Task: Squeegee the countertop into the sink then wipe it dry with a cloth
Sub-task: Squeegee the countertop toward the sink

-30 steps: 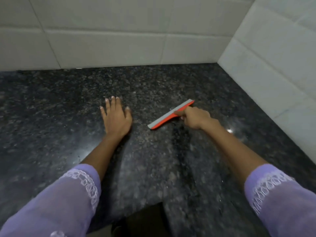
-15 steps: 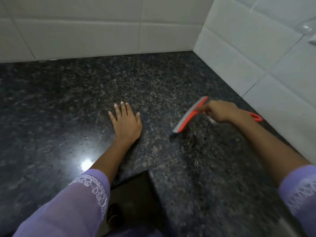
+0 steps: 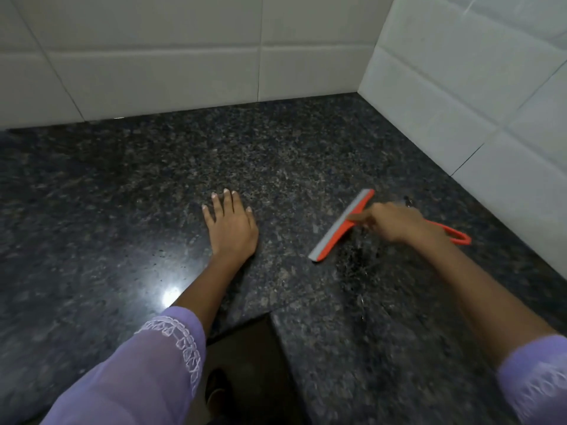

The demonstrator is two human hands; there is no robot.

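Observation:
My right hand (image 3: pixel 395 220) grips the handle of an orange squeegee (image 3: pixel 340 228) with a grey rubber blade. The blade lies diagonally on the dark speckled granite countertop (image 3: pixel 122 210), and the handle's loop end pokes out behind my wrist. A wet streak shows on the stone just below the blade. My left hand (image 3: pixel 230 227) rests flat on the countertop, fingers straight, to the left of the squeegee. No sink and no cloth are in view.
White tiled walls (image 3: pixel 184 56) close the counter at the back and on the right (image 3: pixel 475 102), meeting in a corner. The counter's front edge has an inner corner near my body, with dark floor (image 3: pixel 245 363) below.
The squeegee and my right hand moved right, toward the side wall, and its blade turned steeper. My left hand stayed flat in place. The camera view shifted.

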